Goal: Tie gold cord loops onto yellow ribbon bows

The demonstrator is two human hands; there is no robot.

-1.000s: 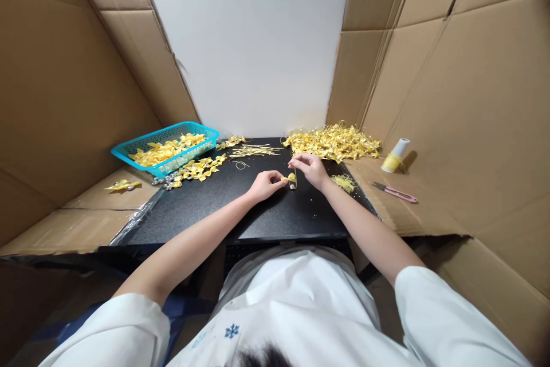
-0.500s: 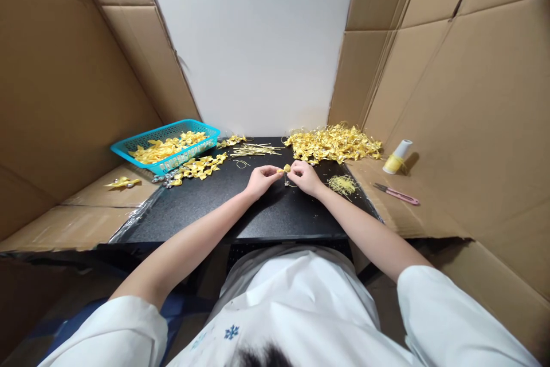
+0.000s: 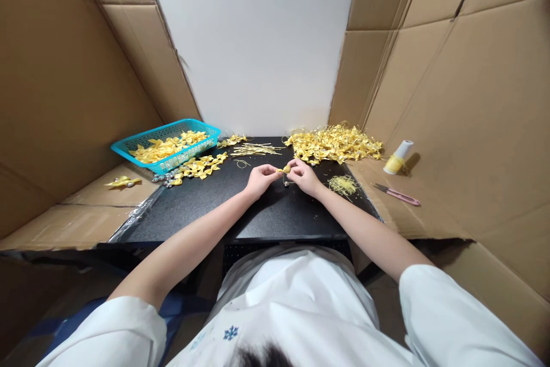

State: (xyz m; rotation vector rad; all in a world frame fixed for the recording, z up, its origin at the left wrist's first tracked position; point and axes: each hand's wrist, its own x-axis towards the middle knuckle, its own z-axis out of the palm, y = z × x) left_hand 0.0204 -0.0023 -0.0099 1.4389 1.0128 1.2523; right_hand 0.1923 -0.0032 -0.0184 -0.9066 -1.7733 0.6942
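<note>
Between my two hands, above the middle of the black tabletop [image 3: 189,215], is a small yellow ribbon bow [image 3: 286,169]. My left hand [image 3: 263,179] pinches its left side between thumb and fingertips. On the other side my right hand [image 3: 303,176] is closed in a pinch at the bow's right edge. A small silvery bell [image 3: 286,183] hangs just under the bow, with a thin cord near it. The fingertips hide part of the bow, and how the cord runs there is too small to tell.
A blue basket [image 3: 165,126] of yellow bows stands at the left, with loose bows [image 3: 200,166] beside it. Behind my hands lie cut cords [image 3: 256,150]. At the right are a bow pile [image 3: 335,143], cord scraps [image 3: 342,185], a thread spool [image 3: 397,158] and pink-handled snips [image 3: 397,194].
My right hand has shifted very slightly up and left at the bow. The bell under it has moved a little. Both hands keep their pinch.
</note>
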